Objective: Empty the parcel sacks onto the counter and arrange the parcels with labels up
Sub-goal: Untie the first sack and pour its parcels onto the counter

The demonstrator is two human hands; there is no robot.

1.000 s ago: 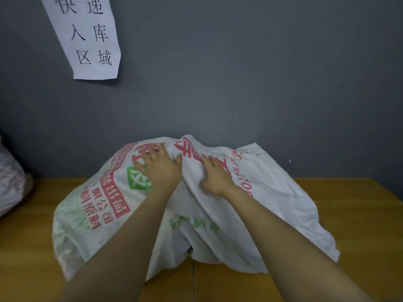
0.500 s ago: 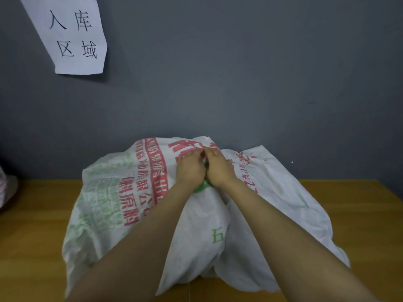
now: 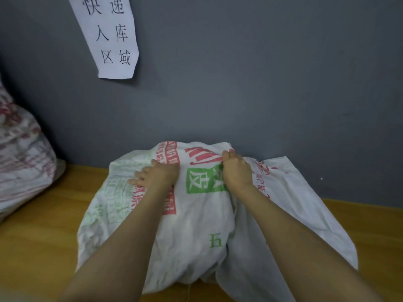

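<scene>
Sack (image 3: 196, 225): white woven cloth with red and green print, lay bulging on the wooden counter (image 3: 43, 247) at 6 o'clock of the view, its far side against the grey wall (image 3: 283, 83).
Left hand (image 3: 156, 176): rested on the sack's upper part toward 10 o'clock — fingers stretched out flat on the cloth, gripping nothing.
Right hand (image 3: 236, 168): at the sack's top, about 12 o'clock — fingers curled, pinching a fold of cloth.
Contents: hidden by the cloth.
Second sack (image 3: 21, 160): at 9 o'clock on the counter, well apart from the first.
Paper sign (image 3: 111, 35): on the wall at 11 o'clock, black characters.
</scene>
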